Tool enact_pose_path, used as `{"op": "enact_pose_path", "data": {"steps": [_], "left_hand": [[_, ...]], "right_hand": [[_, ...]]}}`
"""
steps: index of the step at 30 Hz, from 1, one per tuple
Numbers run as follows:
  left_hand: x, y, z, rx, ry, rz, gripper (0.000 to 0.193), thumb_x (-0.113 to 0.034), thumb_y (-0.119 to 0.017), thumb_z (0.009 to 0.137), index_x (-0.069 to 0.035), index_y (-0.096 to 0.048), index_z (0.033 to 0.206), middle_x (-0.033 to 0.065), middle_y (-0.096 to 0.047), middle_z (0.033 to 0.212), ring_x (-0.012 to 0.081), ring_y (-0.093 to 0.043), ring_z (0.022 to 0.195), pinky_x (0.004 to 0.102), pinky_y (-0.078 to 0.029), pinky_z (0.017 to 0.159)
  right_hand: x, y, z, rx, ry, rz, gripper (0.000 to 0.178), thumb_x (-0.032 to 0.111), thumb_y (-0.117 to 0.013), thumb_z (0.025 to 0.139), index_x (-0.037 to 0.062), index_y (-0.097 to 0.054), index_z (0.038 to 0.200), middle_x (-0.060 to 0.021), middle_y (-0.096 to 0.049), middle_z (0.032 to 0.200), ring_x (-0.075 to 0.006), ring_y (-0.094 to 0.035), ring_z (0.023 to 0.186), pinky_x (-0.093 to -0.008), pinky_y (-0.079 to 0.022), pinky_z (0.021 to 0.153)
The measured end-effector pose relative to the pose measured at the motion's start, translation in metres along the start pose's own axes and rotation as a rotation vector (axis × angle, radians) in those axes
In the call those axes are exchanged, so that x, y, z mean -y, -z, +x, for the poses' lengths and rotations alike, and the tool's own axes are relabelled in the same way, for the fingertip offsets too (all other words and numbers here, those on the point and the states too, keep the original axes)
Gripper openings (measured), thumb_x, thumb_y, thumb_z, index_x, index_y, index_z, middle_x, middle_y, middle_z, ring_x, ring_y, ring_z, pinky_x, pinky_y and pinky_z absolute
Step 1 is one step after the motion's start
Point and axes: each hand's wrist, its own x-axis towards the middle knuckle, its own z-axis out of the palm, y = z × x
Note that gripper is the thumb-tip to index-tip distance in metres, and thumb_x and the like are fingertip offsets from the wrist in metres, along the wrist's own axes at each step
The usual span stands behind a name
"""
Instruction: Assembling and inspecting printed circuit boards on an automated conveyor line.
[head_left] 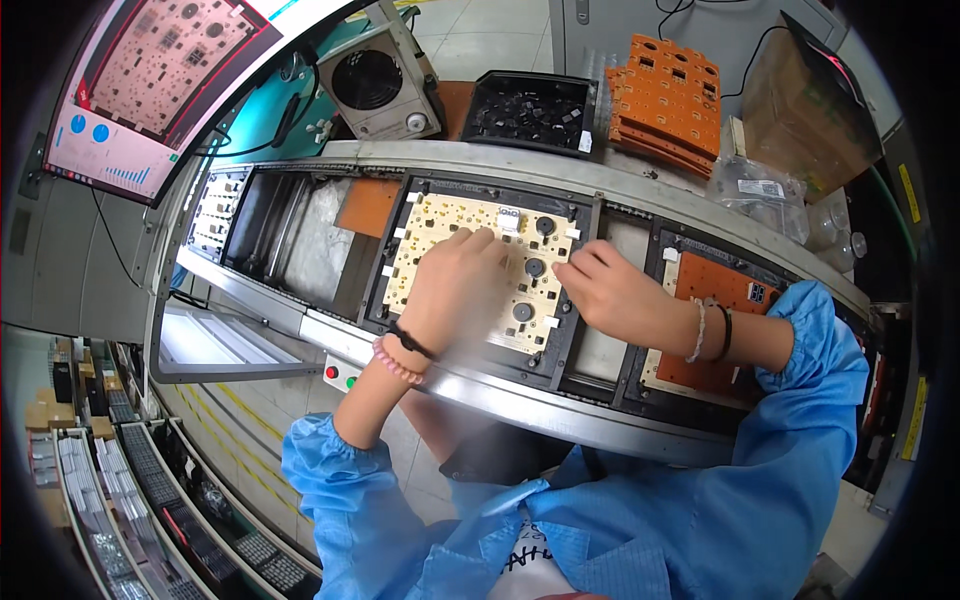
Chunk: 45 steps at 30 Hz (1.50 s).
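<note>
A cream-coloured circuit board (425,218) lies in a black frame carrier (400,190) on the conveyor in front of me. My left hand (458,290) is over the middle of the board, back of the hand up and fingers bent down; it is smeared by motion and its fingertips are hidden. At the board's right edge is my right hand (612,290), thumb and fingers pinched together beside a round black part (535,268). Anything in that pinch is too small to make out. Two more round black parts and a white connector (509,220) stand on the board.
Right along the conveyor (450,375), another carrier holds an orange plate (700,320). Behind it stand a black tray (530,112) of small black parts, stacked orange plates (665,100) and a fan unit (375,85). A monitor (160,90) hangs upper left; parts racks (150,480) stand lower left.
</note>
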Motion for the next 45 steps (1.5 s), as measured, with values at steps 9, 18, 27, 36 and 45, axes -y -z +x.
{"op": "enact_pose_path", "data": {"steps": [9, 18, 27, 36, 45], "left_hand": [[-0.011, 0.003, -0.029, -0.148, -0.032, -0.056, 0.031, -0.01, -0.07, 0.08, -0.008, -0.066, 0.11, 0.0048, -0.063, 0.1, 0.0236, -0.062, 0.091, 0.0345, -0.053, 0.077], [-0.014, 0.008, -0.043, 0.027, -0.003, -0.086, 0.025, -0.007, -0.07, 0.077, -0.006, -0.064, 0.101, 0.0069, -0.059, 0.087, 0.0244, -0.06, 0.086, 0.0363, -0.051, 0.073], [0.055, 0.014, -0.043, -0.061, 0.055, -0.141, 0.044, -0.019, -0.069, 0.089, -0.007, -0.061, 0.13, 0.0147, -0.068, 0.114, 0.033, -0.062, 0.107, 0.0414, -0.05, 0.09], [0.102, -0.032, -0.029, -0.119, 0.107, 0.304, 0.055, -0.039, -0.058, 0.096, 0.0, -0.056, 0.136, 0.013, -0.059, 0.138, 0.0325, -0.046, 0.135, 0.0441, -0.042, 0.1], [0.097, -0.031, -0.026, -0.107, 0.187, 0.074, 0.055, -0.038, -0.058, 0.095, -0.002, -0.055, 0.137, 0.0149, -0.058, 0.138, 0.0332, -0.053, 0.127, 0.043, -0.046, 0.098]], "right_hand": [[0.003, 0.01, 0.0, -0.142, -0.071, 0.131, 0.037, 0.006, -0.061, 0.076, -0.0037, -0.067, 0.111, -0.0082, -0.06, 0.096, -0.0214, -0.057, 0.094, -0.0401, -0.04, 0.097], [0.044, 0.022, 0.004, 0.158, 0.183, -0.034, 0.04, 0.014, -0.062, 0.067, -0.0055, -0.071, 0.1, -0.0102, -0.063, 0.099, -0.0222, -0.057, 0.095, -0.0371, -0.044, 0.098], [-0.101, 0.019, -0.007, 0.004, -0.249, 0.023, 0.041, -0.001, -0.058, 0.078, 0.0093, -0.063, 0.117, -0.0086, -0.061, 0.102, -0.0275, -0.058, 0.1, -0.0373, -0.044, 0.09], [-0.233, -0.035, -0.114, 0.274, -0.469, -0.696, 0.078, 0.009, -0.057, 0.087, 0.0102, -0.022, 0.157, -0.0076, -0.044, 0.149, -0.0239, -0.048, 0.127, -0.0381, -0.043, 0.096], [-0.249, -0.028, -0.102, 0.305, -0.504, -0.647, 0.076, 0.013, -0.054, 0.092, 0.0107, -0.018, 0.159, -0.0054, -0.043, 0.15, -0.0227, -0.049, 0.121, -0.0358, -0.042, 0.098]]}}
